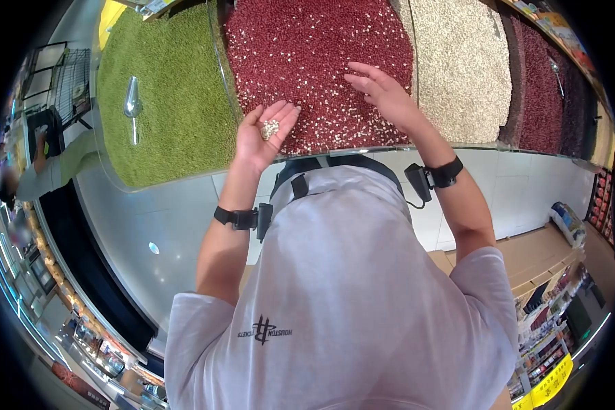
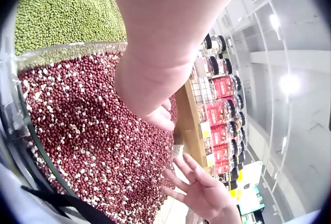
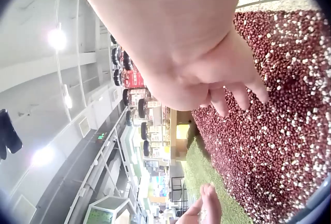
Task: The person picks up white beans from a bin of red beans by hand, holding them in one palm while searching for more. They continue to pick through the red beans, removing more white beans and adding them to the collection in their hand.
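My left hand (image 1: 254, 145) is palm up at the near left side of a bin of small red beans (image 1: 314, 48). A little heap of white grains (image 1: 270, 129) lies in its palm, with the fingers nearly straight around it. Over the right side of the same bin hangs my right hand (image 1: 391, 102), fingers spread apart and holding nothing. White grains are scattered through the red beans, thickest near the front edge. In the left wrist view, the wrist covers most of the left hand.
Left of the red beans is a bin of green beans (image 1: 164, 75) with a metal scoop (image 1: 132, 102) in it. A bin of whitish grains (image 1: 461, 75) adjoins on the right. Clear dividers and a front rim edge the bins. Jars (image 2: 220, 113) stand on a shelf behind.
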Tool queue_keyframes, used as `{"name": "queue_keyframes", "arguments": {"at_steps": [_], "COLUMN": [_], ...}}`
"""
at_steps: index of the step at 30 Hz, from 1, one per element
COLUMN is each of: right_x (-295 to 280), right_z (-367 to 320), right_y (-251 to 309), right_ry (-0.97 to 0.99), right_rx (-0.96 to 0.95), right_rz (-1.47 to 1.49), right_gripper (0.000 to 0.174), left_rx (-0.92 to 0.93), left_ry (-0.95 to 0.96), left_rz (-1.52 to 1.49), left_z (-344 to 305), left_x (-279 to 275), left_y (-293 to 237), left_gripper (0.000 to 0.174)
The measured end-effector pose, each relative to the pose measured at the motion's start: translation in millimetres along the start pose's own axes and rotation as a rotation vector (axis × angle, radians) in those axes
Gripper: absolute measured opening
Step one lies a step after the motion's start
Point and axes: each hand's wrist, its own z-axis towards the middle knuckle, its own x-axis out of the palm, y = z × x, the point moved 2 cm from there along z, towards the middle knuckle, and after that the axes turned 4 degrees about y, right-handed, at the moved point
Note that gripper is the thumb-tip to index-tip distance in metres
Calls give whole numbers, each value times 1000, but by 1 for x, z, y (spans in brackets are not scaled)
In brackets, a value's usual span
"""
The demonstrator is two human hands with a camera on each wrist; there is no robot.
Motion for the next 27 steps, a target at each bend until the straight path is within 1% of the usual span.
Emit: {"name": "queue_keyframes", "arguments": {"at_steps": [1, 3, 4, 6, 7, 8, 9, 10, 11, 12, 13, 14, 15, 16, 17, 18, 20, 22, 26, 27], "right_x": [1, 11, 26, 51, 62, 71, 78, 76, 71, 66, 50, 35, 18, 0, -16, -28, -46, -52, -53, -53], "right_z": [1, -4, -12, -16, -19, -20, -18, -15, -12, -11, -12, -12, -8, -2, 6, 9, 22, 31, 42, 42], "right_y": [2, 15, 32, 36, 41, 45, 41, 37, 35, 36, 41, 33, 26, 12, -9, -19, -43, -53, -62, -58], "right_ry": [0, -103, -73, -3, 32, 70, 41, 37, -5, -46, -27, -207, -338, -435, -466, -468, -490, -498, -536, -525], "right_rx": [-3, -363, -322, -495, -578, -658, -783, -781, -787, -794, -574, -537, -531, -484, -421, -314, -329, -309, -268, -235], "right_rz": [2, -428, -222, -350, -458, -566, -630, -627, -574, -522, -297, -390, -376, -497, -501, -479, -648, -672, -714, -702], "right_gripper": [41, 36, 32, 30, 30, 30, 30, 30, 30, 30, 30, 28, 23, 21, 20, 18, 17, 18, 21, 22], "left_rx": [-32, -85, -87, -221, -136, -144, -183, -221, -138, -138, -202, -265, -221, -220, -220, -218, -210, -217, -188, -175], "left_ry": [16, 52, 55, 106, 100, 104, 204, 302, 232, 230, 242, 255, 132, 129, 129, 131, 149, 210, 195, 161], "left_rz": [6, 27, 32, 34, 161, 166, 112, 56, 104, 105, 15, -75, -38, -38, -76, -114, -124, -159, -141, -127], "left_z": [2, 5, 6, 7, 7, 7, 6, 5, 9, 11, 14, 15, 10, 8, 7, 7, 12, 12, 8, 6], "left_x": [3, 10, 14, 23, 24, 25, 31, 35, 32, 33, 37, 39, 44, 42, 40, 37, 24, 24, 28, 31], "left_y": [3, 10, 13, 23, 27, 31, 35, 39, 41, 41, 41, 41, 40, 40, 38, 35, 34, 30, 26, 25], "left_gripper": [49, 49, 49, 46, 41, 41, 40, 39, 43, 43, 44, 46, 40, 40, 39, 39, 39, 46, 46, 46]}}
